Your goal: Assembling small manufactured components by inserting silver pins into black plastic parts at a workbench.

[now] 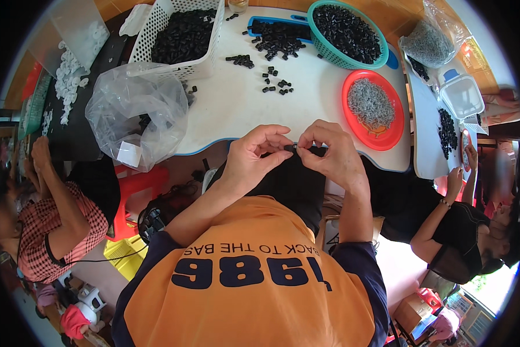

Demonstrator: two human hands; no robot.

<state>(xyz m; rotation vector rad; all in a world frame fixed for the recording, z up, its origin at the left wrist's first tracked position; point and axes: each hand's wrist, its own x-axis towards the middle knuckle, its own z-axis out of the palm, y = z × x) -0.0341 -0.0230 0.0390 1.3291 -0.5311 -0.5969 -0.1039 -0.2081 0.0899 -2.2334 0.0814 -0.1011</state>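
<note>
Just beyond my lap, at the table's near edge, my left hand [253,155] pinches a small black plastic part [289,148] between thumb and fingertips. My right hand [336,151] meets it from the other side, its thumb and forefinger closed at the part's right end. A tiny metallic glint shows between the two hands; what the right fingertips hold is too small to make out. Beyond my hands, several loose black parts [271,73] like the held one lie on the white table [225,118]. A red plate [352,124] with small silvery metal pieces [371,103] sits to the right.
At the back stand a white perforated basket [213,63], a blue tray [257,22] and a green basket [381,55], all holding black parts. A clear plastic bag [135,107] slumps over the left edge. Co-workers sit at left [57,225] and right [456,231].
</note>
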